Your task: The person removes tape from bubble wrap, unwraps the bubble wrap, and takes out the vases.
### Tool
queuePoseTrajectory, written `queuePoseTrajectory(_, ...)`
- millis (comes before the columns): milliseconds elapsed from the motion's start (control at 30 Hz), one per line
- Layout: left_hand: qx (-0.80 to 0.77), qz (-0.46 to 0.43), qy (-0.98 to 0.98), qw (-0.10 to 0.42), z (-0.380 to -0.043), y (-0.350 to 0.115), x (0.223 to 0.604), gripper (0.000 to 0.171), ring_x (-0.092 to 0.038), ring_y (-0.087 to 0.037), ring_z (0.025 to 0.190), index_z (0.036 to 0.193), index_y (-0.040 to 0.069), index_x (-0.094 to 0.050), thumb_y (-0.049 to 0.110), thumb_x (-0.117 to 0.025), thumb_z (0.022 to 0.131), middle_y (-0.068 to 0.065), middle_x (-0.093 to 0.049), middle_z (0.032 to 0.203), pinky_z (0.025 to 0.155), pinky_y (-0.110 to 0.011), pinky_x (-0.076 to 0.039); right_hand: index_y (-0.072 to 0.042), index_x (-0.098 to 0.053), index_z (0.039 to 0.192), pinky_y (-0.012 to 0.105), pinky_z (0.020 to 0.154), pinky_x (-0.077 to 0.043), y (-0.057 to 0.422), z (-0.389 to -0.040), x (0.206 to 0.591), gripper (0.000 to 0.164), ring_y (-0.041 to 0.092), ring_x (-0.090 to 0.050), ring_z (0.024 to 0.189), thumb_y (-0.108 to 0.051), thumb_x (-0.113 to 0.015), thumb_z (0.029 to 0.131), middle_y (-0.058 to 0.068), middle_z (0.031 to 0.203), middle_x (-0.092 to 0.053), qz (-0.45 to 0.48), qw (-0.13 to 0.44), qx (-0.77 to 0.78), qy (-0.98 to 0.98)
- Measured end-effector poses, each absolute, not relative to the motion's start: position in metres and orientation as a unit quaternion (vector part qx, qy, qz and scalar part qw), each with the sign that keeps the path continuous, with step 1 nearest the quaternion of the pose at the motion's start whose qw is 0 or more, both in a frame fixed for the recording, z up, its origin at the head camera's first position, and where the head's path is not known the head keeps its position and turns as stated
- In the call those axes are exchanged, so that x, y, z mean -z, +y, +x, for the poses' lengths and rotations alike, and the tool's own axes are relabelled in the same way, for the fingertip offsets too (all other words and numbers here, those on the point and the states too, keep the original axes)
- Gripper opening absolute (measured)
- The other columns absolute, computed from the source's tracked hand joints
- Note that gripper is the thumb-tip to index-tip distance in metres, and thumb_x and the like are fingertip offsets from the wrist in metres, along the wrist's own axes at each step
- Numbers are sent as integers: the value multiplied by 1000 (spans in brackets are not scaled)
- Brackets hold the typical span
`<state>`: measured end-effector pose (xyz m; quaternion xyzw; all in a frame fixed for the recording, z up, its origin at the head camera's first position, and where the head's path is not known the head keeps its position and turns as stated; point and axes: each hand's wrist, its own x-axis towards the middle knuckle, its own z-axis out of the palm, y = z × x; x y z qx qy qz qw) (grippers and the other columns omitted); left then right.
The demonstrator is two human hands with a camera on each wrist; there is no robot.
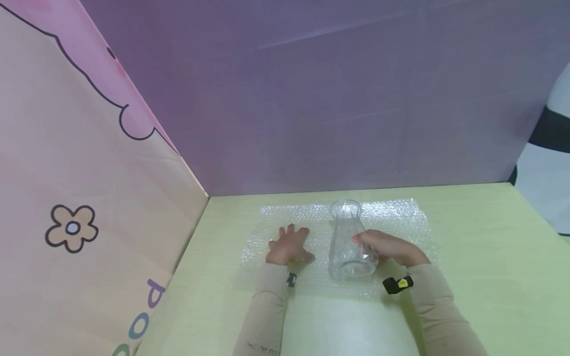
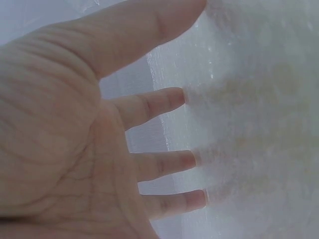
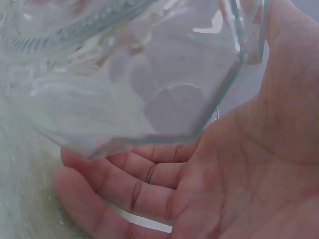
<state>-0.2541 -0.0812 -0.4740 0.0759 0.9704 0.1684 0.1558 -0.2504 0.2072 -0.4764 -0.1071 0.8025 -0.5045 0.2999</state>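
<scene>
A clear glass vase (image 1: pixel 349 242) with a flared rim and a faceted body is over the bubble wrap (image 1: pixel 318 277), its neck pointing away from me. My right hand (image 1: pixel 387 247) grips it from the right side, the thumb lying across the body. In the right wrist view, curled fingers (image 3: pixel 144 184) pass beneath the faceted glass. To the left of the vase, my left hand (image 1: pixel 289 247) rests on the wrap, fingers spread. Seen from the left wrist, its straight fingertips (image 2: pixel 189 158) touch the sheet and nothing is held.
The pale yellow-green table (image 1: pixel 485 257) carries the wrap. A purple-grey panel (image 1: pixel 338 109) stands along its back edge, and a printed panel (image 1: pixel 89 173) borders the left side. A white and black shape (image 1: pixel 545 168) is at the far right.
</scene>
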Motion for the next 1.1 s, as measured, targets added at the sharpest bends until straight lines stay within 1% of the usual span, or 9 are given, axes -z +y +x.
queuePoseTrajectory(100,-167,78,970,156,-254,-82,473,81,-22,-49,153,154,24,-45,41,-81,84,-19,-28,167,108,-81,-29,-4,-57,120,37,82,-54,206,-250,475,53,25,-60,100,-52,-45,102,11,106,-63,-111,300,502,804)
queuePoseTrajectory(167,-167,78,970,156,-254,-82,473,81,-22,-49,153,154,24,-45,42,-81,83,-19,-28,167,108,-81,-30,-5,-58,117,38,82,-54,205,-249,474,52,26,-61,99,-53,-46,102,12,106,-65,-114,301,502,803)
queuePoseTrajectory(233,-168,77,970,157,-254,-82,472,81,-22,-49,153,154,25,-45,42,-81,84,-19,-28,167,108,-81,-30,-4,-57,119,39,83,-55,205,-249,473,52,26,-62,100,-52,-46,101,12,108,-65,-115,300,501,803)
queuePoseTrajectory(333,-169,77,970,156,-254,-82,472,81,-23,-49,153,154,25,-45,42,-81,84,-19,-29,167,108,-81,-30,-1,-54,130,43,86,-56,205,-248,473,58,27,-63,105,-52,-47,101,14,116,-66,-119,299,499,805)
queuePoseTrajectory(400,-168,78,970,155,-254,-82,472,81,-24,-48,152,154,25,-45,41,-81,84,-18,-29,166,107,-80,-31,0,-51,134,45,88,-56,205,-248,473,62,27,-62,108,-52,-48,101,14,119,-64,-119,297,496,808)
queuePoseTrajectory(667,-168,77,971,153,-254,-82,472,81,-24,-48,152,154,25,-45,41,-81,83,-18,-30,166,107,-80,-31,3,-46,139,49,91,-56,205,-248,474,67,28,-61,113,-51,-49,101,17,125,-63,-112,296,497,808)
queuePoseTrajectory(767,-171,75,970,154,-253,-82,472,80,-24,-48,152,154,25,-46,40,-82,84,-19,-30,166,108,-80,-30,3,-47,138,48,91,-56,204,-247,473,66,28,-61,112,-51,-49,101,17,125,-63,-110,293,496,810)
queuePoseTrajectory(967,-169,78,971,153,-254,-82,472,80,-25,-48,152,154,25,-46,41,-82,83,-18,-31,166,107,-80,-32,2,-51,129,42,86,-55,202,-246,471,62,28,-60,107,-52,-52,99,16,118,-62,-92,285,488,820)
queuePoseTrajectory(1100,-164,78,972,151,-255,-81,474,81,-25,-48,152,154,26,-46,42,-81,83,-18,-31,166,107,-80,-32,4,-48,133,44,87,-56,202,-246,473,65,28,-60,108,-51,-53,98,18,122,-61,-93,284,491,819)
